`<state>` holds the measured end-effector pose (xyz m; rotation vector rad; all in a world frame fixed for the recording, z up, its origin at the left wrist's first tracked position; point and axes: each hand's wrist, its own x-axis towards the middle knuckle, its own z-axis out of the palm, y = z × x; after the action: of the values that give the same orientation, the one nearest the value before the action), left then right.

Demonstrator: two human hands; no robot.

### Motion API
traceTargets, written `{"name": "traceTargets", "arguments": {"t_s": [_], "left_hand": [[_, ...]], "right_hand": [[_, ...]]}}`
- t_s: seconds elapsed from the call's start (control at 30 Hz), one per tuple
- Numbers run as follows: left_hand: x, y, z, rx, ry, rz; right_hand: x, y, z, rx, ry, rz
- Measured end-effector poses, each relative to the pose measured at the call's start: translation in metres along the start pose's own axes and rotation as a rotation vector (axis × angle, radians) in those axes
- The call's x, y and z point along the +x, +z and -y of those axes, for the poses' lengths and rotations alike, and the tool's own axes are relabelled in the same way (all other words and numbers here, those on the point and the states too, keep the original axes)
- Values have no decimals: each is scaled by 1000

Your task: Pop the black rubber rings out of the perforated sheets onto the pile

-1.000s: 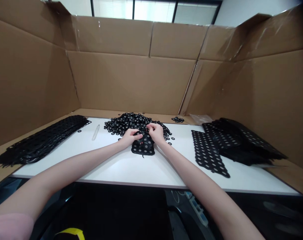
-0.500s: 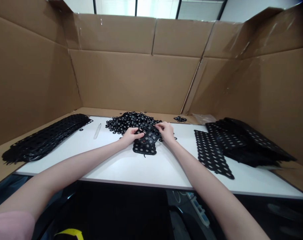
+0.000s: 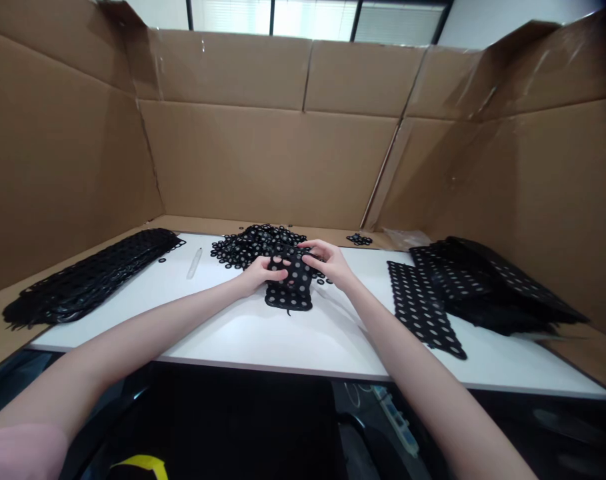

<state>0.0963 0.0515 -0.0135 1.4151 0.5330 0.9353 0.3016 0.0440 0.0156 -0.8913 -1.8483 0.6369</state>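
Observation:
A black sheet with rows of round holes [image 3: 289, 295] is bent up in front of me, its lower end lying on the white table. My left hand [image 3: 259, 275] grips its left edge, thumb on the near face and fingers behind. At the sheet's upper right, my right hand [image 3: 329, 261] holds the edge between thumb and fingers. Right behind the sheet spreads a heap of small black rings [image 3: 255, 241], partly hidden by it. A few loose rings [image 3: 321, 281] lie beside the right hand.
A stack of black perforated strips [image 3: 97, 277] lies at the left, a white pen-like tool [image 3: 194, 263] beside it. On the right are a single holed sheet [image 3: 425, 307] and a pile of similar sheets [image 3: 487, 287]. Cardboard walls [image 3: 273, 163] enclose the table [image 3: 283, 347] on three sides.
My right hand has shifted slightly, its fingers now more spread over the sheet's upper right edge. The raised part of the sheet has straightened and faces me more. My left hand keeps its grip.

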Motion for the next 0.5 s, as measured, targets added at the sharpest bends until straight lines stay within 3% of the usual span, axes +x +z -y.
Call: {"name": "traceTargets", "arguments": {"t_s": [0.07,0.13,0.23,0.4,0.5], "left_hand": [[-1,0,-3,42,-48,119],[-3,3,-5,116,-51,152],[-5,8,-6,166,-19,59],[-5,14,-3,134,26,-31],[-4,13,-2,87,27,-72]], "right_hand": [[0,3,-2,39,-3,3],[0,6,-2,40,-6,15],[0,11,1,-39,-48,3],[-1,11,12,-283,-264,-180],[-2,11,18,-377,-321,-163]]}}
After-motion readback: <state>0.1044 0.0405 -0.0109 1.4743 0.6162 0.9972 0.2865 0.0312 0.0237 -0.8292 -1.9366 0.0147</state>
